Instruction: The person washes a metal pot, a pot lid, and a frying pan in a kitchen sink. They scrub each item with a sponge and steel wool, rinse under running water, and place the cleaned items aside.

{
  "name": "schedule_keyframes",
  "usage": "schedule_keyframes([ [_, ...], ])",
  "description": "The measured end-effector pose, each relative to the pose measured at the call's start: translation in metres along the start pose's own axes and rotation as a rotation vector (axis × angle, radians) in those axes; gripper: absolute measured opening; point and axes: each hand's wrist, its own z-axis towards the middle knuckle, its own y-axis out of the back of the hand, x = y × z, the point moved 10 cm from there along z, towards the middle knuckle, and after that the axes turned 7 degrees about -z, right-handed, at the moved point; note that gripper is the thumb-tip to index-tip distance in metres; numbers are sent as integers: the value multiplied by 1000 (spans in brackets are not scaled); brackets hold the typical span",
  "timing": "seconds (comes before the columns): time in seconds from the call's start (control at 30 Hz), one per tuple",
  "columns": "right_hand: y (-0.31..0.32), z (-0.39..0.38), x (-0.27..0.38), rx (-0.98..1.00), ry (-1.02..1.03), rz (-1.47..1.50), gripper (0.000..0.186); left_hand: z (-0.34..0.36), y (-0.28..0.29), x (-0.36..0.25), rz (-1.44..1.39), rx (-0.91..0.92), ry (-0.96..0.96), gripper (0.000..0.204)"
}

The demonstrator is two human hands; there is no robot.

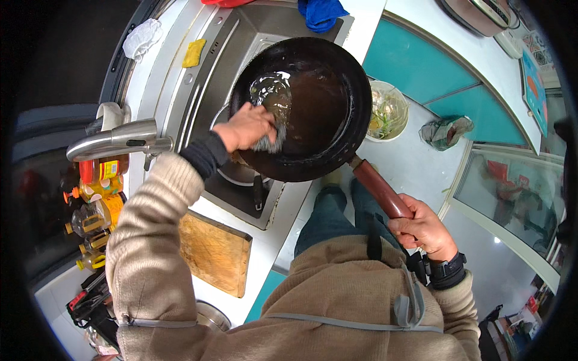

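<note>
A large dark frying pan [319, 114] is held above the sink, with some water pooled toward its left side. Around its reddish-brown handle [382, 191] my right hand [422, 228] is closed. My left hand [248, 126] reaches over the near left part of the pan and grips a grey steel wool scrubber [271, 139] against the inner surface. The palm and fingers partly cover the scrubber. Under the pan, the sink [192, 114] is partly hidden, and a second, smaller pan's dark handle [258, 192] shows there.
A metal faucet [117, 141] stands left of the sink. A wooden cutting board [214, 253] lies on the near counter, with several bottles [96, 216] beyond it. A yellow sponge [194, 53] and blue cloth [322, 13] sit by the sink. Below stands a scrap bin [400, 114].
</note>
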Motion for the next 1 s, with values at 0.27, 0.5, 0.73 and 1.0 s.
schedule_keyframes([
  [0.27, 3, -1, 10, -11, -50, -89, 32, 53, 15, -78, -248, -211, -317, 50],
  [0.5, -6, 0, 17, 43, -41, -205, 35, 113, 101, -2, -437, -768, -32, 39],
  [0.73, -6, -5, 18, 27, -27, -115, 39, 65, 27, 59, -129, -440, 319, 25],
  [1.0, -12, -6, 22, -20, -60, -219, 38, 61, 36, -88, -560, -349, -538, 34],
])
